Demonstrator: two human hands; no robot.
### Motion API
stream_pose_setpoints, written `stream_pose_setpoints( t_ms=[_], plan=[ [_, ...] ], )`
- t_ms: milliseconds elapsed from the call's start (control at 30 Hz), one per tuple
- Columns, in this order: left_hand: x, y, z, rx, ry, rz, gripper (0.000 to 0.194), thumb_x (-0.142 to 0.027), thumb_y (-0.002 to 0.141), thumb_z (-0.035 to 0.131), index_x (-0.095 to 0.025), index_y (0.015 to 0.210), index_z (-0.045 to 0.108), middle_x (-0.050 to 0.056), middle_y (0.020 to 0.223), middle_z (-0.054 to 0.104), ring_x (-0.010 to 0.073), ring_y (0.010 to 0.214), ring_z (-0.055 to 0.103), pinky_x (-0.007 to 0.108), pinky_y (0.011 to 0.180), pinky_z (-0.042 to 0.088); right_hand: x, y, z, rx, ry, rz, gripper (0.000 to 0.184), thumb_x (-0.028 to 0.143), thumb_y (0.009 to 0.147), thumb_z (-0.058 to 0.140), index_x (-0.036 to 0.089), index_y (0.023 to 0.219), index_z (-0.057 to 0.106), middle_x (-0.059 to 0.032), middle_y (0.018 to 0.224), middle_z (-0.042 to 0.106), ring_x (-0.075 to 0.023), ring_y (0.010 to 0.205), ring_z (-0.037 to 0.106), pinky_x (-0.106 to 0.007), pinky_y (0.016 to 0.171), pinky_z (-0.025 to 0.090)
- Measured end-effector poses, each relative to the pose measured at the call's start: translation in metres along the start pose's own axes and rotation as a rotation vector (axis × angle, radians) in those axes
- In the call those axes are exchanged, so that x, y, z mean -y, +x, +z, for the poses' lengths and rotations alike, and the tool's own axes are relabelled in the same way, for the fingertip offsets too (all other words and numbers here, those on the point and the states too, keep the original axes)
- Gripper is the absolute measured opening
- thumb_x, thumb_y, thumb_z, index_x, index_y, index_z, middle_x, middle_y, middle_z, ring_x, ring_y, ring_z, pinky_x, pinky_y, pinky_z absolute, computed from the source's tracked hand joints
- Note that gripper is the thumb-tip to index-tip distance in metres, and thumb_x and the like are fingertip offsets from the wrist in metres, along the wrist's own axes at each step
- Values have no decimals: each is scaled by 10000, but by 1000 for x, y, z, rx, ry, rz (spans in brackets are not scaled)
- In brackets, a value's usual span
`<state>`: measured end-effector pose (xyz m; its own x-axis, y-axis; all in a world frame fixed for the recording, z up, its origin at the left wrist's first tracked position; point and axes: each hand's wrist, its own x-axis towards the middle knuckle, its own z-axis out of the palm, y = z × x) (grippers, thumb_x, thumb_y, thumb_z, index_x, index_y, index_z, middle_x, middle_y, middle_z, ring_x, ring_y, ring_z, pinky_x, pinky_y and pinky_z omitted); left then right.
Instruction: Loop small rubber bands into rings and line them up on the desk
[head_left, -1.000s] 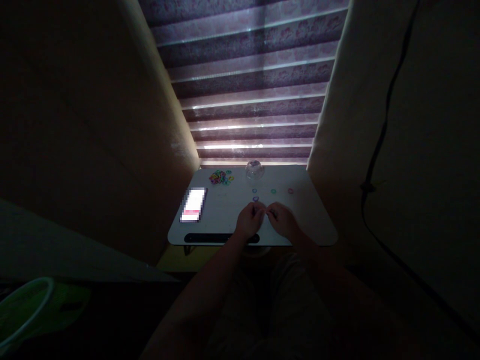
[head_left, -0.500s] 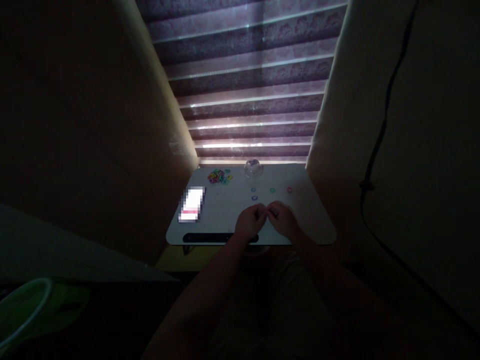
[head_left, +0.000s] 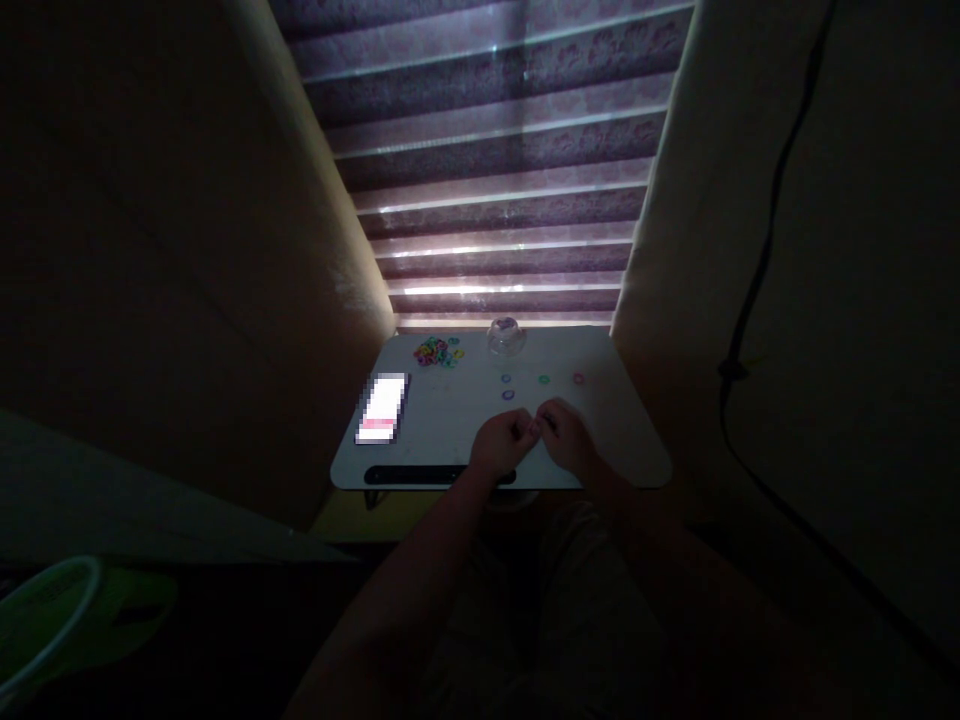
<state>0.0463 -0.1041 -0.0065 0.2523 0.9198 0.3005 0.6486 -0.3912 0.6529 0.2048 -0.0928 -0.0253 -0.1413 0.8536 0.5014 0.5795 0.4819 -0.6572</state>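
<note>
Close together over the front of a white lap table [head_left: 615,440], my left hand [head_left: 504,440] and my right hand [head_left: 564,436] meet at the fingertips. Both are closed in a pinch; whatever sits between the fingers is too small and dark to make out. Just beyond them lie small coloured rings: a purple ring [head_left: 508,395], a blue ring [head_left: 505,379], a green ring [head_left: 544,380] and a red ring [head_left: 578,379]. At the back left is a heap of multicoloured rings [head_left: 433,351]. A clear, rounded container [head_left: 506,338] stands at the table's back edge.
A phone with a lit, blurred screen [head_left: 383,408] lies at the table's left. Along the front edge runs a black slot strip [head_left: 412,475]. Behind is a pleated blind [head_left: 502,190]. A green basket [head_left: 82,620] is at lower left; a dark cable [head_left: 772,220] hangs right.
My right hand's fingers have shifted slightly upward against the left fingertips. The rings, container and phone have stayed in place on the table.
</note>
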Motion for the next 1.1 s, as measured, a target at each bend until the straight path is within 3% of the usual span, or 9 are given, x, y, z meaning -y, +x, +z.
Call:
stream_pose_setpoints(
  t_ms=[233, 633, 1100],
  plan=[
    [0, 0, 0, 2, -24, 3, 290, -413, 837, 533, -179, 665, 527, -37, 582, 503, 94, 541, 431, 238, 534, 287, -2, 1, 0, -5, 22, 13, 85, 186, 829, 471, 209, 759, 514, -25, 754, 556, -165, 743, 516, -283, 683, 387],
    [3, 0, 1, 5, 10, 5, 171, -324, 791, 566, -177, 706, 547, -23, 642, 557, 109, 591, 467, 238, 563, 299, 5, -1, -2, 85, -45, -41, 90, 142, 780, 529, 215, 779, 581, -14, 753, 586, -153, 712, 517, -266, 670, 378],
    [2, 0, 0, 7, 42, 18, 253, -397, 866, 510, -187, 728, 545, -24, 645, 547, 117, 597, 470, 249, 556, 287, -5, 2, 2, 32, -5, -1, 85, 173, 802, 517, 207, 734, 555, -19, 760, 578, -156, 730, 517, -278, 694, 388]
  ],
)
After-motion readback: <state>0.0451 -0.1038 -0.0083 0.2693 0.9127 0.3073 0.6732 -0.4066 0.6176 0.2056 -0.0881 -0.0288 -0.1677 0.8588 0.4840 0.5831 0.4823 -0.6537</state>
